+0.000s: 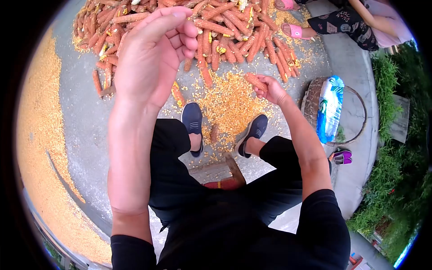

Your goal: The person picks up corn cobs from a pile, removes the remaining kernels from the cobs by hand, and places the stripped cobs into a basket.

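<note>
My left hand [150, 56] is raised close to the camera, its fingers loosely curled and the palm partly showing, with nothing visible in it. It overlaps the view of a heap of reddish corn cobs [225, 20]. In my right hand [272, 90] is a short reddish corn cob [255, 82], pinched between thumb and fingers and stripped of kernels on the side I see. Loose yellow kernels [229, 103] lie piled on the ground between my shoes. A cob with some yellow kernels [177, 93] rests near my left shoe.
A wide band of spread kernels [40, 135] runs along the left. To the right stands a round basket [311, 101] with a blue-and-white plastic bag [330, 108]; purple shoes [343, 157] lie beyond. Another person's pink sandal [295, 31] is near the heap. Greenery [387, 171] borders the concrete.
</note>
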The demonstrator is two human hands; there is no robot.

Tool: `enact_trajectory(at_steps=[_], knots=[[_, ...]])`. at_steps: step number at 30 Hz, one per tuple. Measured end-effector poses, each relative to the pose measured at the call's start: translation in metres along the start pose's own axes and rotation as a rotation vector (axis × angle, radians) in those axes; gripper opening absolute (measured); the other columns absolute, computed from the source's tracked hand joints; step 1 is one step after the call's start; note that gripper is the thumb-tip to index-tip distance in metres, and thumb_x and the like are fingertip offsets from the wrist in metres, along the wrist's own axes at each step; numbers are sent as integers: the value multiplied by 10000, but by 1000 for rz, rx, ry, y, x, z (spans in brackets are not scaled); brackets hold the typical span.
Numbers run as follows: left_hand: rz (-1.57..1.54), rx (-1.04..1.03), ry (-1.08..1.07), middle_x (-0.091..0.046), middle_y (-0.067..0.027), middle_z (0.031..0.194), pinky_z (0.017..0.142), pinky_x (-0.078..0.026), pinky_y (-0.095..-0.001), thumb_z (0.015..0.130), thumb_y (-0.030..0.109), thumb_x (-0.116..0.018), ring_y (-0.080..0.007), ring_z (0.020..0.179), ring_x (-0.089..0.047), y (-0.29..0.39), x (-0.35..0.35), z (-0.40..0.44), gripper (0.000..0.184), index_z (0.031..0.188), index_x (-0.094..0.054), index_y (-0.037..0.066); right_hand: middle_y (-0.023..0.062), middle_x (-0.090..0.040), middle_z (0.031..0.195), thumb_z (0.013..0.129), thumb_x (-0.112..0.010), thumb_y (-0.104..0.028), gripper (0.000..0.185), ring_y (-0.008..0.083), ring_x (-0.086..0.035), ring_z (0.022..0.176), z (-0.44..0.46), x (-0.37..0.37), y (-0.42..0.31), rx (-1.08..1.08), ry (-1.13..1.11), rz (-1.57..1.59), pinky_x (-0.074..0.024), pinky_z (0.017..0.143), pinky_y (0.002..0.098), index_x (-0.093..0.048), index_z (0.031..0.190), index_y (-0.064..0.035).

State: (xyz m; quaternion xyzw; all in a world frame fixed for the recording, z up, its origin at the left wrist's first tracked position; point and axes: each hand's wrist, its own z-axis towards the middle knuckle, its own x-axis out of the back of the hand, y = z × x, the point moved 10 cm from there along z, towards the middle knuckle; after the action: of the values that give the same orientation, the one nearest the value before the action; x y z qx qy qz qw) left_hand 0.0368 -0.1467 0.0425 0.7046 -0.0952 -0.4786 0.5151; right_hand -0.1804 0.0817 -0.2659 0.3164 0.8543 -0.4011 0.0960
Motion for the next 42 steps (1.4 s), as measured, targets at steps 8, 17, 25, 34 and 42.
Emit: enact_trajectory(at_steps=[8, 17, 25, 34, 42], knots=[[24, -23, 172, -648, -87, 792, 599, -507, -297, 962, 120, -573, -176, 657, -626, 8, 35, 7, 133, 1007, -629, 8, -8, -556, 752, 1017, -567, -323, 256, 79, -491, 585, -143, 147, -75, 80, 603, -410, -391, 468, 237, -635, 1085, -86], [319, 97, 454, -636, -61, 715, 501, -473, -282, 931, 119, -579, -153, 559, -587, -16, 129, 25, 59, 909, -598, 67, 86, -742, 839, 964, -637, -277, 340, 154, -666, 593, -342, 369, -26, 88, 1385, -239, -455, 424, 230, -671, 1169, -8], [775, 319, 514, -604, -33, 641, 394, -413, -273, 931, 374, -728, -132, 447, -529, -92, 203, 44, 309, 792, -606, 127, 41, -695, 1011, 1030, -558, -200, 330, 102, -660, 831, -281, 109, -70, 266, 667, -544, -494, 661, 230, -633, 1307, -37], [1152, 711, 722, -689, -122, 895, 653, -535, -383, 846, 279, -743, -224, 753, -672, -159, 306, 3, 348, 1043, -671, 2, 90, -576, 827, 952, -635, -21, 242, 161, -578, 707, -253, -52, -59, 479, 456, -1487, -480, 644, 307, -657, 1191, 10], [1012, 1079, 1070, -522, -182, 1440, 909, -532, -558, 943, 336, -669, -365, 1250, -559, -223, 414, -92, 659, 1473, -447, 14, 113, -570, 844, 950, -605, -4, 233, 190, -567, 688, -253, -29, -63, 375, 504, -1308, -470, 598, 306, -651, 1177, 19]])
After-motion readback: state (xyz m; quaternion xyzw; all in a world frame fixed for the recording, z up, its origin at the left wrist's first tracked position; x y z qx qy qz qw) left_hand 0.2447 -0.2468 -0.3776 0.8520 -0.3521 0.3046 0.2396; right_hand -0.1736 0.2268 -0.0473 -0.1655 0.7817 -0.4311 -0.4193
